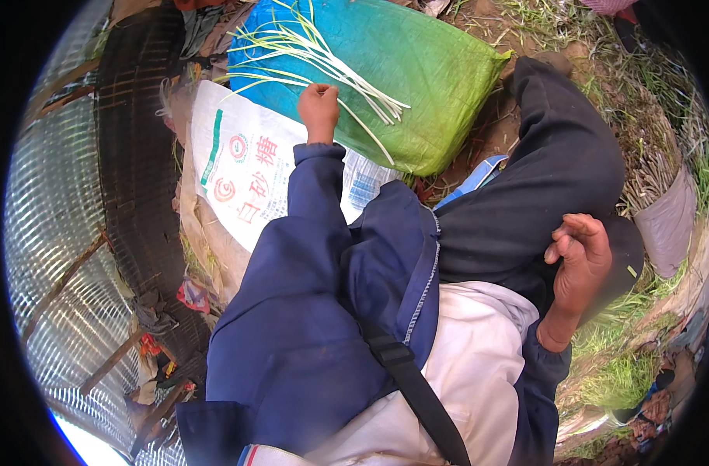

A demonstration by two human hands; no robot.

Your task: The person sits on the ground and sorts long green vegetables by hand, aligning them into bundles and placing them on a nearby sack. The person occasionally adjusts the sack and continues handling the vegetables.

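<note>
My left hand (319,110), in a dark blue sleeve, is closed on a thin pale stalk (366,129) with a white lower end and yellow-green leaves. Just beyond it, a loose bunch of similar white-stemmed stalks (354,78) lies across a blue and green plastic-covered bundle (436,70). Under my left forearm is a white woven sack (246,157) with red and green print. At the right, my right hand (581,256) is raised above my dark trousers with its fingers curled and the thumb apart; I see nothing in it.
Cut green leaves and trimmings (616,373) cover ground at the lower right. Bundled stalks (651,169) stand at the right beside a greyish plastic wrap (669,221). A translucent sheet wall (63,233) with wooden poles and dark netting (138,145) runs along the left.
</note>
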